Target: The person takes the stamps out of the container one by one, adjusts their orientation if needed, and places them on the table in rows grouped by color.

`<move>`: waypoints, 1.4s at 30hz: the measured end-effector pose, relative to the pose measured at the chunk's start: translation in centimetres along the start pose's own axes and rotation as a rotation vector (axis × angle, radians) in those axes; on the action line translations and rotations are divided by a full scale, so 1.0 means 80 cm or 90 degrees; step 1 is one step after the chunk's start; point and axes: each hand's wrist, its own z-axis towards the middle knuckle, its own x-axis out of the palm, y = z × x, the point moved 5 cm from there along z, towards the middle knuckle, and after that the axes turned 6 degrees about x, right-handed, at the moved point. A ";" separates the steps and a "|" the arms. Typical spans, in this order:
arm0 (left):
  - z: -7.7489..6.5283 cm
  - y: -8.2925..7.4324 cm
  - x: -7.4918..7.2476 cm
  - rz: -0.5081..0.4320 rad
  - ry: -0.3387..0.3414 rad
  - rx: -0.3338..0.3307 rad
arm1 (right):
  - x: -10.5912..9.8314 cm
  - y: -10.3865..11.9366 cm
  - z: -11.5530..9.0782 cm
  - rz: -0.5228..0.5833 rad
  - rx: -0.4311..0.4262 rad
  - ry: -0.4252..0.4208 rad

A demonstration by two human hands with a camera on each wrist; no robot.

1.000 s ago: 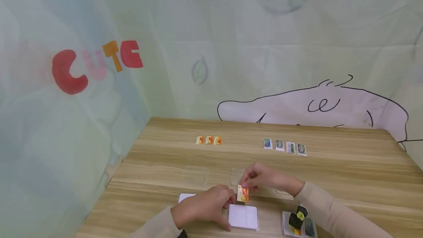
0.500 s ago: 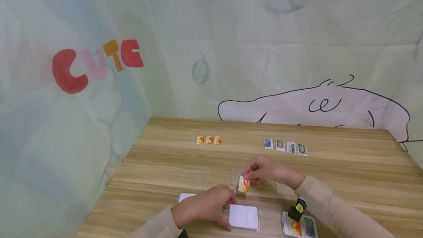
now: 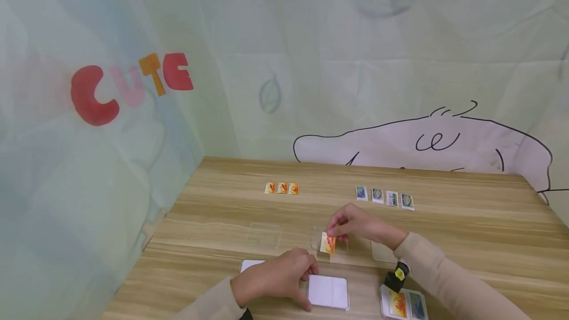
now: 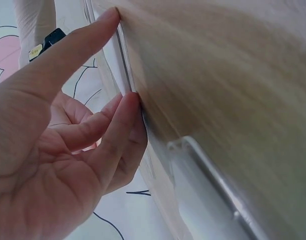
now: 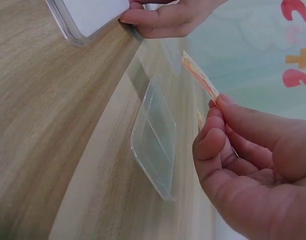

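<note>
My right hand (image 3: 351, 223) pinches an orange-and-yellow stamp (image 3: 328, 244) by its upper edge, over a clear plastic lid (image 3: 316, 236). In the right wrist view, the stamp (image 5: 200, 77) is held upright between thumb and fingertips, apart from the lid (image 5: 155, 145) below. My left hand (image 3: 284, 275) rests beside a flat white case (image 3: 328, 291). Its thumb and fingertips touch the case's left side at two spread places, seen in the left wrist view along the case edge (image 4: 124, 60). Another white case (image 3: 250, 264) is mostly hidden behind the left hand.
Three orange stamps (image 3: 282, 188) lie in a row at the back, with several blue-green stamps (image 3: 385, 197) to their right. Other clear lids lie left (image 3: 263, 236) and right (image 3: 382, 252). A case with two stamps (image 3: 403, 304) sits near right, under the right wrist's camera.
My right hand has lifted the orange stamp away from the white case, moving it back over the middle clear lid. My left hand has stayed beside the case.
</note>
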 end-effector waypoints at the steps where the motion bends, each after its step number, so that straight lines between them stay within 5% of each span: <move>1: 0.000 0.000 0.000 0.001 0.000 0.000 | 0.000 0.000 0.001 0.001 -0.001 0.001; 42: 0.003 -0.001 -0.001 0.006 0.005 0.008 | -0.041 -0.001 0.044 -0.013 0.029 -0.032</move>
